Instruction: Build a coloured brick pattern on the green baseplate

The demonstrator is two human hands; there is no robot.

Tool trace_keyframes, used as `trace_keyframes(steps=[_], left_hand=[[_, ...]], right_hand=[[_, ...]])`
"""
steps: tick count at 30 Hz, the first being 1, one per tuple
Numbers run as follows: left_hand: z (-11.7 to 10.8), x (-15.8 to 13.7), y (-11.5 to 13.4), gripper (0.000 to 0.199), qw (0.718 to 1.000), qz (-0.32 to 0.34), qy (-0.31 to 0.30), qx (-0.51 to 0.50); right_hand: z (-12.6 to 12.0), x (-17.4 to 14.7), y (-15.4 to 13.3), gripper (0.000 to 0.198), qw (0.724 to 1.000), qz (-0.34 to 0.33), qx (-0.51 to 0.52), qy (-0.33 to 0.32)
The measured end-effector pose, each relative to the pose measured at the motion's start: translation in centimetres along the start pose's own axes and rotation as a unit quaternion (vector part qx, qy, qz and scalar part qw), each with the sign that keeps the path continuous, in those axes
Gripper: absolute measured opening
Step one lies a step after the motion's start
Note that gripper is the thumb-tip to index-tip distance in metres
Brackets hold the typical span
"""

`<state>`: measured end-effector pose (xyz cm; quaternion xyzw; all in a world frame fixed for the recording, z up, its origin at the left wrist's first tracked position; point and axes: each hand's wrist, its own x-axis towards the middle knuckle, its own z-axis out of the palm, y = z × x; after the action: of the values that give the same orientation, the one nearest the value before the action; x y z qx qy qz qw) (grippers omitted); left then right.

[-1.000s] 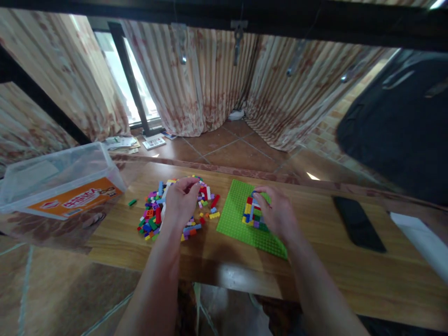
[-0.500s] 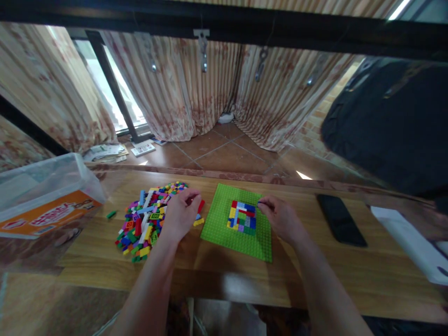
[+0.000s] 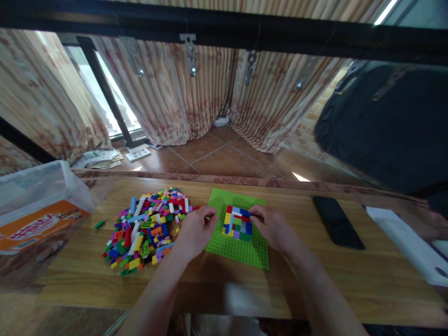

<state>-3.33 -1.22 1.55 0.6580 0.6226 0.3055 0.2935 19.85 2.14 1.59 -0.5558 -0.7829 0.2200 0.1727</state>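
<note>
A green baseplate (image 3: 257,254) lies on the wooden table with a flat block of mixed-colour toy bricks (image 3: 238,223) built on its middle. My right hand (image 3: 275,226) is pinched at the upper right corner of that block, its fingertips on a small dark blue brick that is mostly hidden. Over the plate's left edge is my left hand (image 3: 198,231), thumb and fingers closed together; whatever they hold, if anything, is too small to make out. To its left spreads a big pile of loose bricks (image 3: 142,228) in many colours, partly covered by the hand.
A clear plastic tub (image 3: 45,191) with an orange label stands at the far left, near a lone green brick (image 3: 100,224). Right of the plate lie a black phone (image 3: 338,221) and a long white object (image 3: 406,242). A dark bar (image 3: 224,30) crosses above.
My left hand has moved right from the brick pile to the plate's left edge. My right hand has come in slightly to the block's corner. The view has shifted a little.
</note>
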Motion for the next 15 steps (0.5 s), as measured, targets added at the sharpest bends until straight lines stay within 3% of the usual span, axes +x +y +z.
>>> trace_keyframes(steps=[6, 15], left_hand=[[-0.14, 0.00, -0.15, 0.020, 1.000, -0.006, -0.007, 0.021], [-0.27, -0.21, 0.07, 0.020, 0.998, -0.004, -0.030, 0.046]], right_hand=[[0.12, -0.06, -0.11, 0.026, 0.998, -0.049, -0.013, 0.024], [0.21, 0.13, -0.18, 0.028, 0.998, -0.061, 0.012, 0.027]])
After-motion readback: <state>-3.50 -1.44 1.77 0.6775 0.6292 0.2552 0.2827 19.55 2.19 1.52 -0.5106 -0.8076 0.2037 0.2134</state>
